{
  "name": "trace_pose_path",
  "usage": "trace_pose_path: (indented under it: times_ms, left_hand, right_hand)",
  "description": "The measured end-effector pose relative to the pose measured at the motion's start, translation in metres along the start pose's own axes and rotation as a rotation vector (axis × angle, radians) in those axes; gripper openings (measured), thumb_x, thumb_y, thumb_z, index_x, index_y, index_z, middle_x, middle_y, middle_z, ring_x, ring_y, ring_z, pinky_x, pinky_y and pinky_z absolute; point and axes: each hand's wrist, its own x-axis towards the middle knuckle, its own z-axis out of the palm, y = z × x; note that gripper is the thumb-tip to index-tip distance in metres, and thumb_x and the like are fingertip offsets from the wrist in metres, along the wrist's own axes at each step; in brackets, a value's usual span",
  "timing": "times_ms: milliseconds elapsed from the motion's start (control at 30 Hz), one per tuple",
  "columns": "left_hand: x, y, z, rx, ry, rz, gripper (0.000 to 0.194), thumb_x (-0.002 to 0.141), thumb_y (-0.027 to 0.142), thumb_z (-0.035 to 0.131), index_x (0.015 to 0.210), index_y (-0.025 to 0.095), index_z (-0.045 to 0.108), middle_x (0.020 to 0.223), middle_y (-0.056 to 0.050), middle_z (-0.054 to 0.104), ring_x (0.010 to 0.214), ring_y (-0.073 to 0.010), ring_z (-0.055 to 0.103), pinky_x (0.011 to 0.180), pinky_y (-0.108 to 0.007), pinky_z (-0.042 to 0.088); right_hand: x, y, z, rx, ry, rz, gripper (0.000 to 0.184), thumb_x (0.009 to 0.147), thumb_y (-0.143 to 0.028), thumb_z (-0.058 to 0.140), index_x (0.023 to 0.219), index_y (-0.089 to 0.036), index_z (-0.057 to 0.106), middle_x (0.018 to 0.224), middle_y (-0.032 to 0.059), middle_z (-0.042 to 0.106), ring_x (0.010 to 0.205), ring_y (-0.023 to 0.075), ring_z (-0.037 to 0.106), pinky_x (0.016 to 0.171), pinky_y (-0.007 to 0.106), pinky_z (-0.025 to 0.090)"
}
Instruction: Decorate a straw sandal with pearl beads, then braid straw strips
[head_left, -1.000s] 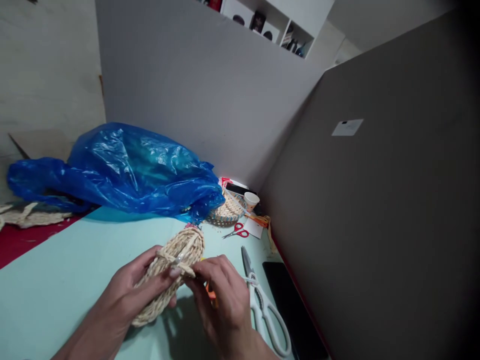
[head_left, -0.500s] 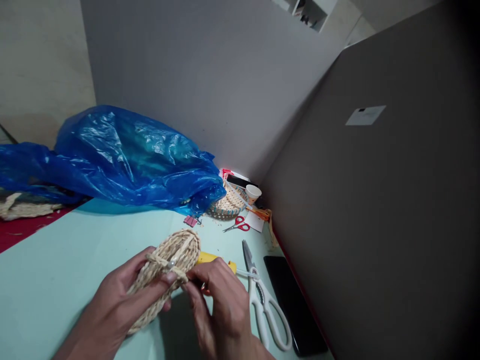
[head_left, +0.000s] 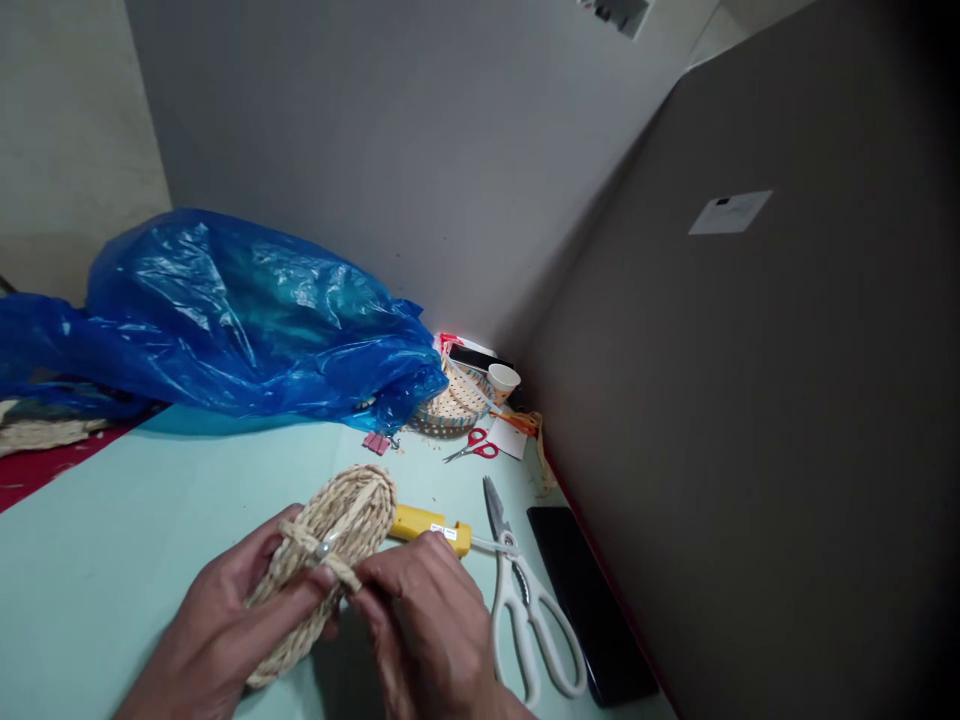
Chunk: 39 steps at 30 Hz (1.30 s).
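A long oval piece of braided straw (head_left: 349,510), like a sandal sole, is tilted up above the table in my left hand (head_left: 236,610). The left thumb presses near a braided strap (head_left: 341,572) that crosses the sole; a small shiny pearl-like bead (head_left: 323,550) sits on it. My right hand (head_left: 431,615) pinches the strap's right end between thumb and fingers at the sole's edge. Just beyond the right hand lies a yellow glue gun (head_left: 427,525) with a whitish stick at its back. My fingers hide the underside of the sole.
White-handled scissors (head_left: 529,610) and a black phone-like slab (head_left: 589,605) lie to the right. Farther back are red scissors (head_left: 474,447), a pink clip (head_left: 376,442), a woven basket (head_left: 454,405), a paper cup (head_left: 504,380) and a large blue plastic bag (head_left: 247,310). Grey partitions (head_left: 750,400) enclose the table.
Both hands and the straw sole have shifted slightly left and down in view. More of the glue gun shows now. The right hand still pinches the strap end.
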Motion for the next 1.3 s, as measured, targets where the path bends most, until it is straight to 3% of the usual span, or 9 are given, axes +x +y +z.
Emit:
trace_pose_path:
  times_ms: [133, 233, 333, 467, 533, 633, 867, 1100, 1300]
  left_hand:
    - [0.000, -0.001, -0.002, 0.040, -0.034, 0.025, 0.065, 0.055, 0.028, 0.090, 0.118, 0.028, 0.071, 0.104, -0.002, 0.078, 0.076, -0.0231, 0.067, 0.061, -0.026, 0.058]
    - [0.003, 0.002, -0.005, 0.053, -0.060, -0.013, 0.064, 0.055, 0.019, 0.088, 0.116, 0.027, 0.071, 0.093, 0.000, 0.078, 0.064, -0.0180, 0.061, 0.057, -0.024, 0.054]
    - [0.007, 0.006, -0.006, 0.075, -0.067, -0.025, 0.060, 0.060, 0.018, 0.085, 0.117, 0.026, 0.070, 0.077, 0.003, 0.073, 0.060, -0.0166, 0.058, 0.055, -0.023, 0.051]
    - [0.008, 0.008, -0.004, 0.152, -0.079, -0.017, 0.049, 0.060, 0.022, 0.086, 0.107, 0.027, 0.074, 0.071, 0.003, 0.070, 0.058, -0.0158, 0.056, 0.053, -0.022, 0.049]
    - [0.007, 0.007, -0.003, 0.168, -0.076, -0.022, 0.046, 0.057, 0.024, 0.088, 0.102, 0.027, 0.076, 0.070, 0.003, 0.070, 0.055, -0.0160, 0.055, 0.052, -0.024, 0.048]
    - [0.002, 0.009, 0.001, 0.196, -0.087, -0.041, 0.046, 0.055, 0.026, 0.090, 0.099, 0.027, 0.077, 0.069, 0.002, 0.071, 0.055, -0.0171, 0.056, 0.051, -0.025, 0.048]
    - [-0.008, 0.015, 0.010, 0.270, -0.122, -0.031, 0.044, 0.055, 0.049, 0.089, 0.083, 0.018, 0.075, 0.056, -0.002, 0.069, 0.050, -0.0156, 0.054, 0.047, -0.024, 0.044]
    - [0.005, 0.007, -0.003, 0.258, -0.227, -0.045, 0.039, 0.065, 0.040, 0.087, 0.095, 0.021, 0.072, 0.069, 0.000, 0.073, 0.054, -0.0166, 0.060, 0.054, -0.025, 0.048]
    - [0.023, 0.013, -0.017, 0.195, -0.326, -0.076, 0.044, 0.078, 0.053, 0.077, 0.110, 0.024, 0.073, 0.084, -0.004, 0.078, 0.066, -0.0210, 0.066, 0.062, -0.029, 0.055]
  right_hand:
    - [0.001, 0.006, -0.006, -0.036, -0.070, -0.043, 0.007, 0.097, -0.015, 0.055, 0.102, -0.019, 0.059, 0.076, 0.0050, 0.070, 0.065, 0.0175, 0.059, 0.061, 0.032, 0.043]
    - [-0.003, 0.006, -0.013, 0.047, -0.137, -0.016, 0.026, 0.095, -0.015, 0.057, 0.120, -0.020, 0.054, 0.083, 0.0051, 0.071, 0.067, 0.0182, 0.063, 0.064, 0.033, 0.047]
    - [-0.004, 0.003, -0.021, 0.170, -0.137, 0.229, 0.049, 0.092, -0.017, 0.059, 0.137, -0.024, 0.042, 0.092, 0.0052, 0.071, 0.071, 0.0179, 0.065, 0.068, 0.031, 0.050]
    - [0.007, 0.002, -0.027, 0.324, -0.256, 0.614, 0.019, 0.096, -0.032, 0.054, 0.111, -0.020, 0.054, 0.079, 0.0018, 0.063, 0.066, 0.0148, 0.058, 0.059, 0.026, 0.043]
    - [0.012, 0.003, -0.027, 0.446, -0.358, 0.758, 0.024, 0.097, -0.042, 0.054, 0.101, -0.018, 0.056, 0.072, -0.0004, 0.057, 0.063, 0.0129, 0.052, 0.058, 0.024, 0.040]
    - [0.014, 0.004, -0.023, 0.632, -0.383, 0.902, 0.029, 0.096, -0.046, 0.059, 0.098, -0.018, 0.058, 0.074, -0.0007, 0.057, 0.067, 0.0119, 0.053, 0.062, 0.023, 0.042]
    - [0.011, 0.000, -0.016, 0.962, -0.388, 0.957, 0.025, 0.093, -0.043, 0.065, 0.098, -0.018, 0.065, 0.077, -0.0006, 0.061, 0.059, 0.0079, 0.055, 0.055, 0.017, 0.042]
    - [0.012, 0.009, -0.016, 0.895, -0.401, 0.954, 0.028, 0.094, -0.044, 0.064, 0.099, -0.016, 0.062, 0.075, -0.0004, 0.059, 0.061, 0.0081, 0.054, 0.058, 0.018, 0.043]
    - [0.009, 0.018, -0.015, 0.859, -0.415, 0.924, 0.040, 0.091, -0.052, 0.067, 0.101, -0.014, 0.064, 0.078, 0.0017, 0.061, 0.066, 0.0107, 0.056, 0.060, 0.020, 0.043]
